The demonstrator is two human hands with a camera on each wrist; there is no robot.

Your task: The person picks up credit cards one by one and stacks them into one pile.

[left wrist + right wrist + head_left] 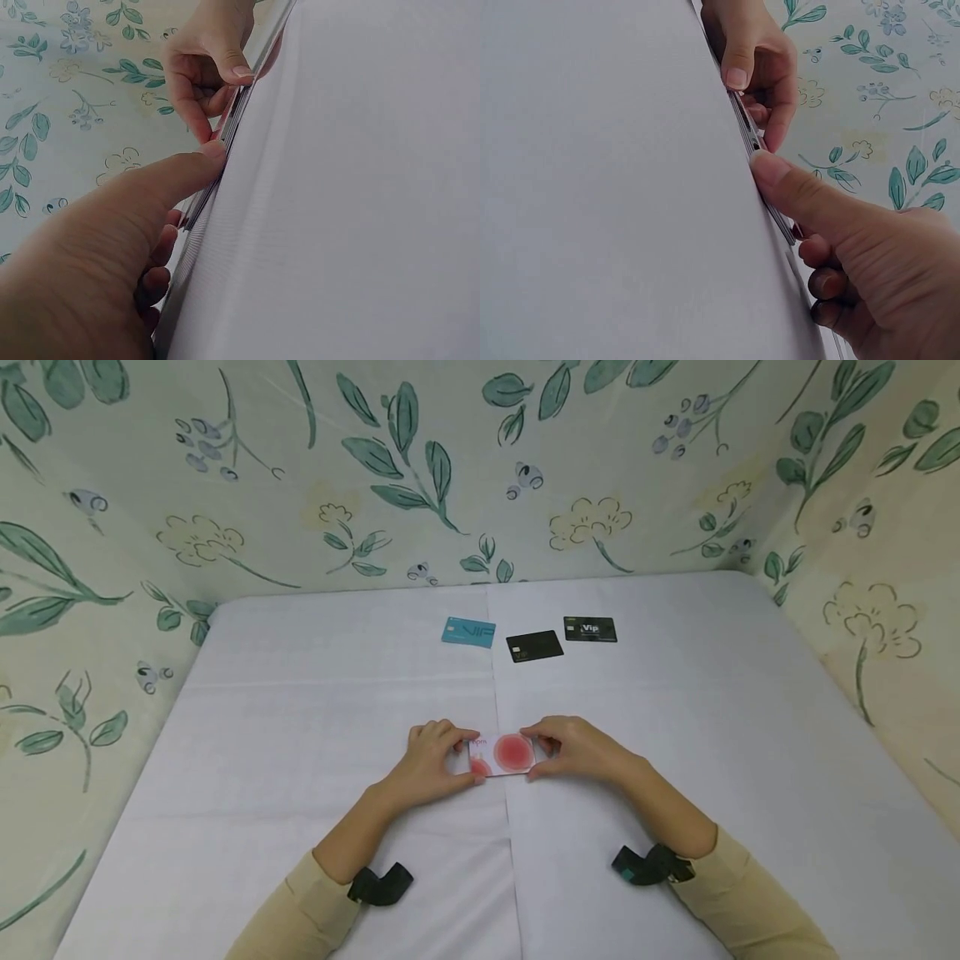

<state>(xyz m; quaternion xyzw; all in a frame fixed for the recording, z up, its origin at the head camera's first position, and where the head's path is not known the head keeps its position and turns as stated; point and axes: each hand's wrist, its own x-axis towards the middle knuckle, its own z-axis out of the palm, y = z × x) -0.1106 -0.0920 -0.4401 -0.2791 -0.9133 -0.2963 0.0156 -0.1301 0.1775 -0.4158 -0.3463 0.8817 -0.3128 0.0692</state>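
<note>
A white card with pink-red circles [513, 753] lies face up at the middle of the table, between both hands. The wrist views show several thin layers under it, edges lined up like a small stack of cards [781, 217]. At its left end my left hand [427, 766] pinches the stack, thumb on the near corner and index finger on the far corner. My right hand [585, 750] grips the right end the same way, other fingers curled under. Both hands' thumbs also show along the near edge in the left wrist view.
Beyond the hands lie a blue VIP card [468, 632], a plain black card [535, 646] and a black Vip card [590, 629]. A white cloth [300, 735] with a centre crease covers the table. Leaf-patterned fabric [450, 552] hangs around its back and sides.
</note>
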